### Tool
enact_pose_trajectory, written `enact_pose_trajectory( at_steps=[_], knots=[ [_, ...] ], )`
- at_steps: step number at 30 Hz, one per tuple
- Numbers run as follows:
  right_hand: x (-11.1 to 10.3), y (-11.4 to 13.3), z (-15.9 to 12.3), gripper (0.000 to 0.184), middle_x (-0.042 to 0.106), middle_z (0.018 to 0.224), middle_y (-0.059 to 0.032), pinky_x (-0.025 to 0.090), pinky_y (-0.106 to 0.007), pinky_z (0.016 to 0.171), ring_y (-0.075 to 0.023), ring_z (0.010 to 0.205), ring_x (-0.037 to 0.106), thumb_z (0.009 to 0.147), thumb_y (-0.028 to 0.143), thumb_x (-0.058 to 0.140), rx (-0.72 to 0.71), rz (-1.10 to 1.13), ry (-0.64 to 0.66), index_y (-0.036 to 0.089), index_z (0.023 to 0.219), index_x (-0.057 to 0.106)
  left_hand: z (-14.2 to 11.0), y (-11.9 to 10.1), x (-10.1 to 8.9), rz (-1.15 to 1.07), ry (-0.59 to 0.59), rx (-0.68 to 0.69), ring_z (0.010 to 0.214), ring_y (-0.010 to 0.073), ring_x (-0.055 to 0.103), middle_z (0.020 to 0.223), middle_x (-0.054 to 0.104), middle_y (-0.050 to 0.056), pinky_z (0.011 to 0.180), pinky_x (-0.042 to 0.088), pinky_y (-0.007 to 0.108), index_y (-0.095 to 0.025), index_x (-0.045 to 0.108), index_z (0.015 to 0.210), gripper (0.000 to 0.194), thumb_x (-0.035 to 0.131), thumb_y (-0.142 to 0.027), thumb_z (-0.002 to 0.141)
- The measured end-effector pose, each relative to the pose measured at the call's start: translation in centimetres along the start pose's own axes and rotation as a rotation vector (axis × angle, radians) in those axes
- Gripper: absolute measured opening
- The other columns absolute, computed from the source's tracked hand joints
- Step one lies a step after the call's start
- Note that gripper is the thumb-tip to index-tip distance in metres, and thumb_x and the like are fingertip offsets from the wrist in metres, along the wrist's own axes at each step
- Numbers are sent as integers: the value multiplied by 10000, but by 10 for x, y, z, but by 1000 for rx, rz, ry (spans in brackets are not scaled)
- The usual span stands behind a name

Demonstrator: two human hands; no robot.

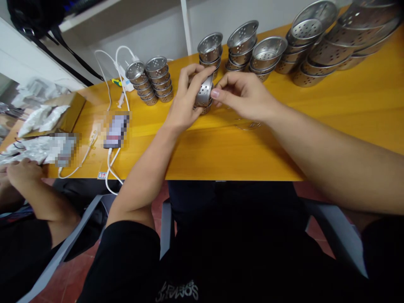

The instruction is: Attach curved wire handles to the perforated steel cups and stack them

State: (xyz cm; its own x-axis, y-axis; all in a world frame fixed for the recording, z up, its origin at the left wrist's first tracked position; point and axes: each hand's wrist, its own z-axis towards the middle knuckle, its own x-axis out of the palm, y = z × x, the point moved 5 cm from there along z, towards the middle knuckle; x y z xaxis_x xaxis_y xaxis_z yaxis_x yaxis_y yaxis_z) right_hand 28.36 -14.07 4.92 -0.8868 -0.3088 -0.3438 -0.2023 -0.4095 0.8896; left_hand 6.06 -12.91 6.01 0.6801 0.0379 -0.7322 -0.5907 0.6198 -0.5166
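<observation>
My left hand [186, 94] is wrapped round a small perforated metal cup [204, 93], tilted with its rim toward my right hand. Beneath it, part of another metal cup [206, 109] shows; whether the two touch is unclear. My right hand [241, 92] is closed, thumb and fingers pinched together at the held cup's rim. What sits between those fingertips is too small to make out. On the table below my right hand lies a thin bent wire [249, 125]. Just behind my hands stands a stack of perforated cups [210, 48].
More stacked cups [242, 38] line the back of the wooden table [221, 155], with larger ones [334, 46] at right. Two short stacks [158, 78], a phone [116, 130] and white cables [109, 168] are at left. A co-worker's arm [41, 193] rests at far left near plastic bags.
</observation>
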Motion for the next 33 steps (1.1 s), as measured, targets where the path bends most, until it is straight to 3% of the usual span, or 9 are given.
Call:
enact_pose_trajectory(
  at_steps=[5,9,17,22,25,28,30,33],
  knots=[
    [-3,10,0,851,897,1047,-50,694,-665,1145,-397,1081,785,750,1153,1086,-9,122,-49,368,935,813,1,1,-1,33,15,44,1949,459,470,1962,559,97,1719,320,615,-428,693,1853,949,881,-370,925],
    [-5,11,1,839,913,1061,-53,685,-663,1159,-390,1061,774,666,1121,1156,-17,177,-53,367,887,862,1,2,1,52,37,52,1953,463,468,1963,559,91,1712,334,631,-433,690,1856,937,867,-343,940],
    [-12,15,1,788,933,1089,-78,695,-717,1210,-415,1090,818,659,1062,1204,-45,181,-24,375,899,901,2,-3,-8,14,18,87,1928,445,505,1920,626,71,1704,356,600,-477,748,1790,833,875,-371,974],
    [-7,20,-3,698,945,1272,-52,704,-787,1267,-459,1243,844,721,1086,1150,-131,147,113,455,886,903,-2,14,-21,25,-122,38,1955,459,442,1932,591,96,1729,312,595,-472,666,1808,919,995,-597,959],
    [-17,3,0,631,937,1387,-50,631,-839,1332,-515,1458,752,785,1127,1064,-159,-40,10,543,980,928,-4,38,-27,-7,-251,-92,2009,464,348,1957,550,114,1745,252,629,-444,582,1808,1034,1016,-847,960],
    [-32,-26,7,655,914,1481,-99,516,-826,1437,-535,1588,660,890,1140,971,-177,-182,-27,514,1078,935,-1,62,-22,-87,-323,-163,1959,420,471,1980,557,105,1703,373,625,-466,452,1878,1101,868,-1026,1027],
    [-41,-48,12,717,899,1448,-129,482,-812,1468,-527,1543,675,893,1159,962,-182,-261,25,472,1093,913,4,73,-14,-128,-322,-183,1859,390,621,1942,622,104,1635,500,620,-503,375,1936,1128,748,-1109,1062],
    [-50,-75,17,826,868,1332,-187,564,-814,1388,-488,1332,778,948,1163,934,-218,-385,114,347,1055,873,10,81,-2,-150,-288,-181,1772,396,724,1837,729,98,1578,569,658,-525,417,1952,1122,712,-1147,1066]
  ],
)
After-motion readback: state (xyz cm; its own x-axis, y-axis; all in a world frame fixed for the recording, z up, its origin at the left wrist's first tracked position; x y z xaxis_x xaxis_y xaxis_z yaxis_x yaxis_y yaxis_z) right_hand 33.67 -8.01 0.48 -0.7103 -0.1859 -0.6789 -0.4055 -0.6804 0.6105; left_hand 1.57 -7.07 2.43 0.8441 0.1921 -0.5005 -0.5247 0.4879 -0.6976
